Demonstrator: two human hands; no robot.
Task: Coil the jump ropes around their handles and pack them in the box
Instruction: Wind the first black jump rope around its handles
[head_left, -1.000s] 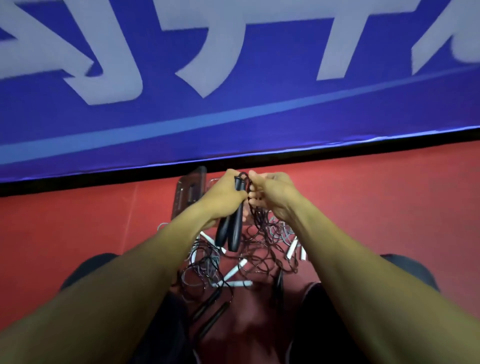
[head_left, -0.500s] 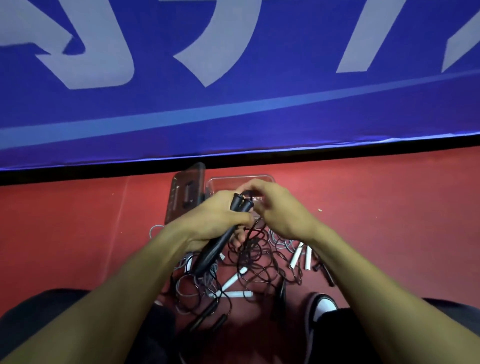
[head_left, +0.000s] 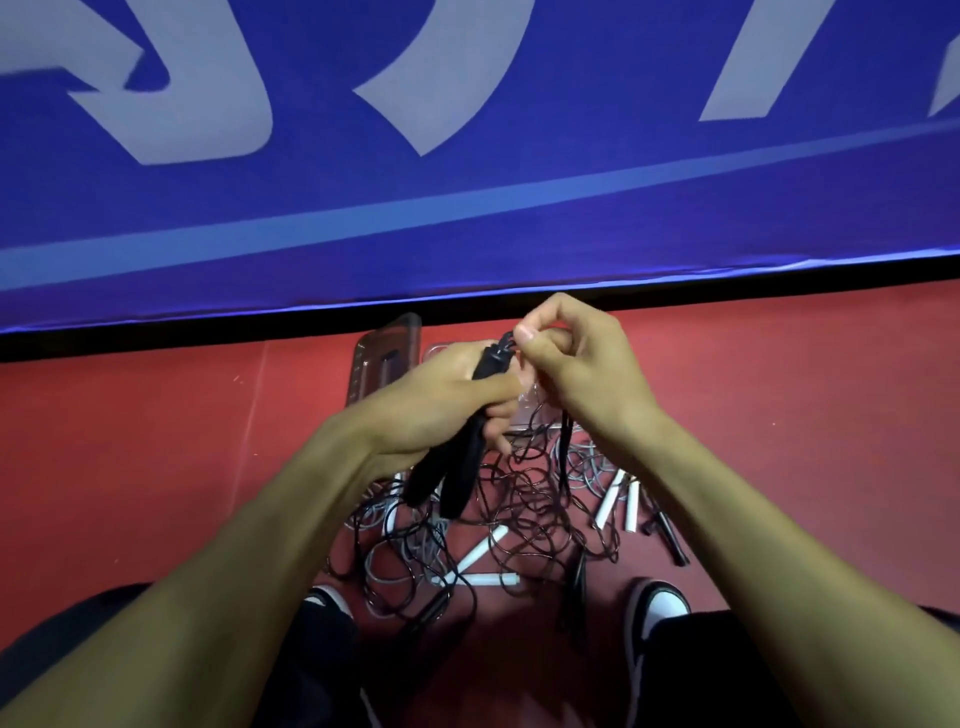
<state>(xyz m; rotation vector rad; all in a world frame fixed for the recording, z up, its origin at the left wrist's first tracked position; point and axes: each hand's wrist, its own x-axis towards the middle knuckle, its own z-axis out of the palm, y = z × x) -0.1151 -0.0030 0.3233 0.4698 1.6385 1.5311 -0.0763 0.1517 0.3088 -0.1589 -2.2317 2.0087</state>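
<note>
Pale banner lettering (head_left: 197, 93) above our hands unreadable, our left hand (head_left: 441, 400) wrapped round two black handles (head_left: 452, 467), right hand (head_left: 576, 374) pinching rope (head_left: 563, 452) at their tips, clear box (head_left: 387, 358) just beyond, tangled ropes (head_left: 519, 514) below.

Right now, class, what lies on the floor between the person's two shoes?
In the head view, tangled ropes with white handles cover the red floor between the left shoe and right shoe.

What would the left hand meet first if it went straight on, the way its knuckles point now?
Probably the right hand, which pinches the rope just beyond the left hand at the top of the black handles. Depth is unclear.
</note>
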